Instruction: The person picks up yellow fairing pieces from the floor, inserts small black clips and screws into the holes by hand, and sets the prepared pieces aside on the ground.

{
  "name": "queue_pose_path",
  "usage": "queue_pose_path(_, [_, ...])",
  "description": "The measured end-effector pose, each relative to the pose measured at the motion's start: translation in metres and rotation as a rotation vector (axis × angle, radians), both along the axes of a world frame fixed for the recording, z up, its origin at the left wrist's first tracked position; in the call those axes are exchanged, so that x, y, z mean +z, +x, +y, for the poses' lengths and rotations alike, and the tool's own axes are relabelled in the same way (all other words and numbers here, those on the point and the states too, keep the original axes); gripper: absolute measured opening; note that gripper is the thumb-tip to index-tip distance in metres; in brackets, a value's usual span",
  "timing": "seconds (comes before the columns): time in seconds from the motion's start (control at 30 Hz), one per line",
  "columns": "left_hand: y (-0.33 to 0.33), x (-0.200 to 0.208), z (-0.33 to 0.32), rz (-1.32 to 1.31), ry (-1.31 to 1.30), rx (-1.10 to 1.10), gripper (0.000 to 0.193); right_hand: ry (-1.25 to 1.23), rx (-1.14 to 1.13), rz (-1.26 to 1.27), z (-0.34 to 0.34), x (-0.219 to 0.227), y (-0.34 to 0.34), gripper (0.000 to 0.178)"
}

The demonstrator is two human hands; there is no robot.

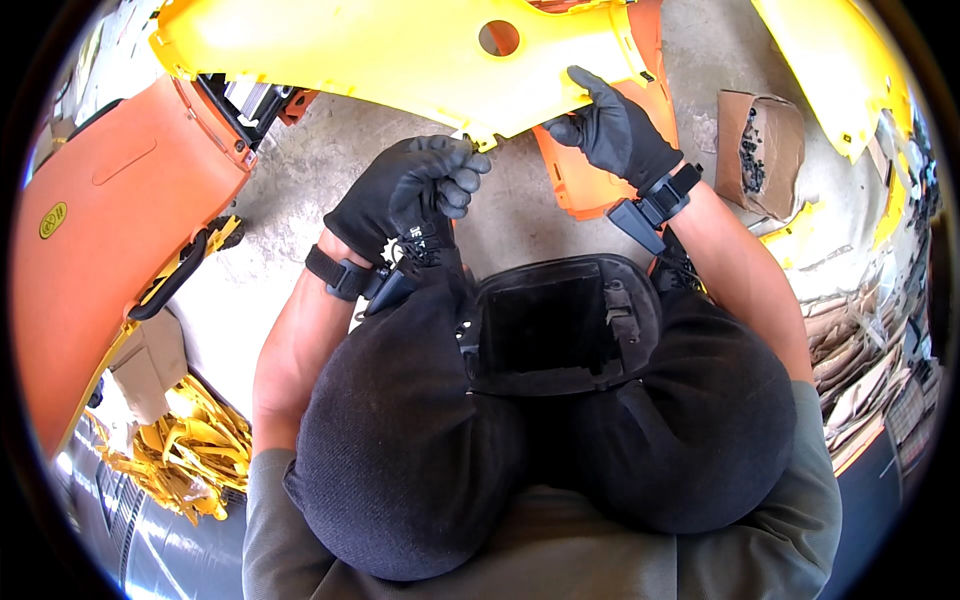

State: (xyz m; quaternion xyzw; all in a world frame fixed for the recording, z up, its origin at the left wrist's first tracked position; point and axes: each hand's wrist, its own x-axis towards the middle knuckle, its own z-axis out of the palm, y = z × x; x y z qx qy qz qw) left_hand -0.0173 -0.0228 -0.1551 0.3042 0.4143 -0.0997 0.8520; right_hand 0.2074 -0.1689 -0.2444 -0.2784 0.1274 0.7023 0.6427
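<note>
A large yellow plastic panel (pixel 400 60) with a round hole lies across the top of the head view, its near edge facing me. My right hand (pixel 625 135), in a black glove, grips that edge right of the middle, one finger laid over the face. At the panel's pointed near corner, my gloved left hand (pixel 410 190) is closed in a pinch beside a small tab (pixel 485 143). Whatever its fingertips hold is too small to make out. Beneath the panel, an orange plastic piece (pixel 580 185) shows between the hands on the concrete floor.
An open cardboard box (pixel 760 155) of small black parts stands to the right, below another yellow panel (pixel 835 60). A big orange panel (pixel 130 220) fills the left side. Yellow plastic parts (pixel 190 440) are heaped lower left; flattened cardboard (pixel 850 350) is stacked at right.
</note>
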Motion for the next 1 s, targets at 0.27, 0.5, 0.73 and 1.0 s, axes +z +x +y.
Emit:
queue_pose_path(0.27, [0.002,-0.002,0.0,-0.063,-0.075,0.039,0.022,0.05,-0.004,-0.042,-0.004,0.0,0.002,0.036])
queue_pose_path(0.5, [0.004,-0.007,-0.001,-0.012,-0.085,0.03,0.025,0.062,0.014,0.005,-0.002,0.002,0.0,0.037])
queue_pose_path(0.73, [0.001,-0.018,-0.001,-0.115,-0.114,0.043,0.028,0.045,0.008,-0.001,-0.004,-0.002,0.0,0.037])
queue_pose_path(1.0, [0.006,-0.02,-0.005,-0.177,-0.21,0.074,0.026,0.088,-0.004,0.009,-0.005,0.004,0.002,0.035])
